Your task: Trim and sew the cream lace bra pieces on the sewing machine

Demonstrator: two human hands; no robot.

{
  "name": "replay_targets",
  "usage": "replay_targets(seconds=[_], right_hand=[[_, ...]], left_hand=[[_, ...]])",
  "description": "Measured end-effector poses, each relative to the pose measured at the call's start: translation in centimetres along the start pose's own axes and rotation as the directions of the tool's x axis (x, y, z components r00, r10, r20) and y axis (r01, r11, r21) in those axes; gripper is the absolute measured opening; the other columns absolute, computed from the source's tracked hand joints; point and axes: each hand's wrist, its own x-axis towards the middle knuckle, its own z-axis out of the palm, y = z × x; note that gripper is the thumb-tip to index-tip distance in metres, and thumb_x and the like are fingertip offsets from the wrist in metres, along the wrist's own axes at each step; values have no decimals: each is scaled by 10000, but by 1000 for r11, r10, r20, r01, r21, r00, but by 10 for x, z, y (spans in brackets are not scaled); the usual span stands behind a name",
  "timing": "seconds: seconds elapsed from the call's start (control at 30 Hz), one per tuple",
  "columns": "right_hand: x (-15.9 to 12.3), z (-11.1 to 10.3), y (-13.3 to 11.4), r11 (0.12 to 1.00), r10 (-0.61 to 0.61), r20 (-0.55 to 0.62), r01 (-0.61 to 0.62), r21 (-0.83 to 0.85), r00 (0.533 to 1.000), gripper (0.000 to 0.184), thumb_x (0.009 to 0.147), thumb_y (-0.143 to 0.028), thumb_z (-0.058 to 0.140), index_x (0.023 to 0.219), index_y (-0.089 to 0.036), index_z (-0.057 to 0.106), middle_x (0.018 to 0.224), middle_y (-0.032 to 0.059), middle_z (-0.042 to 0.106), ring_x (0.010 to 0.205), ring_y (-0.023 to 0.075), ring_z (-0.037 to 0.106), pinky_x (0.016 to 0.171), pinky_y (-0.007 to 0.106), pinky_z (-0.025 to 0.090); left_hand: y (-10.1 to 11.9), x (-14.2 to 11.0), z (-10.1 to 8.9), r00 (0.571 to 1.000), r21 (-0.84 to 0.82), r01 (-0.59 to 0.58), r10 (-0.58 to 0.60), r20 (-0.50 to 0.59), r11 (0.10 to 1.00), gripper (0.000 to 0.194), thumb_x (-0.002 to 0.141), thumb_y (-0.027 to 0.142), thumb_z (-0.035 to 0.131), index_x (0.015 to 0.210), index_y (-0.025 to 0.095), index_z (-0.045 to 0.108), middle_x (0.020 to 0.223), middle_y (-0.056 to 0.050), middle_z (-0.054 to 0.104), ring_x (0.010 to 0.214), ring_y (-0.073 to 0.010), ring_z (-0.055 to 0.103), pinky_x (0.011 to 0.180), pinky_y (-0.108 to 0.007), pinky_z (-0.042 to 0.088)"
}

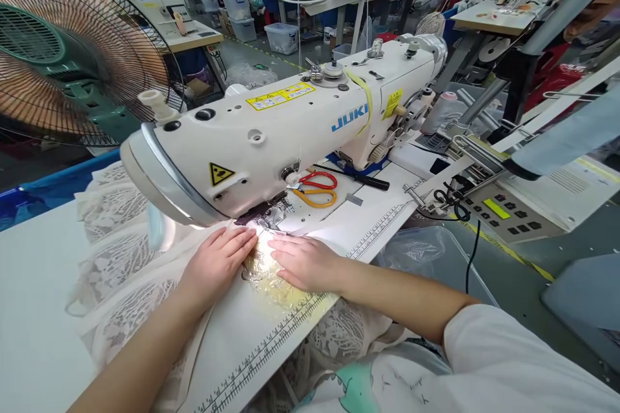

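Under the head of a white sewing machine (290, 122), both of my hands lie at the needle area. My left hand (220, 261) rests flat, fingers stretched, on pale lace fabric (130, 297) that spreads over the table to the left. On the other side of the presser foot (275, 216), my right hand (305, 261) lies flat with its fingers out, by the fabric's edge. Between them the table shows a shiny, yellowish taped patch (276, 284). The needle point and the fabric under the foot are hard to make out.
Scissors with red and orange handles (317, 190) lie behind the needle area, near a black-handled tool (371, 179). A ruler strip (271, 342) runs along the table's front edge. A large fan (62, 45) stands left; a control box (513, 210) is at right.
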Motion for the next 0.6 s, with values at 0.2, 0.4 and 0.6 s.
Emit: replay_targets(seconds=[0.2,0.4,0.6], right_hand=[[-1,4,3,1000,-22,-26,21,-21,999,306,880,-287,521,1085,-88,628,1294,145,589,1263,231,498,1051,336,417],[-1,-9,-2,994,-56,-94,64,85,994,245,863,-256,521,1032,-116,631,1214,142,640,1173,231,561,995,373,450],[-64,-48,-30,818,-349,246,167,550,904,217,912,-335,480,909,-217,662,827,6,710,793,124,654,722,204,502]], left_hand=[[-9,2,1,999,0,40,-40,31,999,408,943,257,272,1160,232,618,1223,-62,654,1116,-232,601,956,-431,421],[-3,13,-13,991,39,127,-128,33,991,384,900,232,314,1077,213,655,1171,-107,673,1053,-276,610,909,-462,436],[45,-35,-50,861,47,498,-501,89,866,431,911,346,261,827,223,666,695,-77,648,573,-232,594,457,-327,390]])
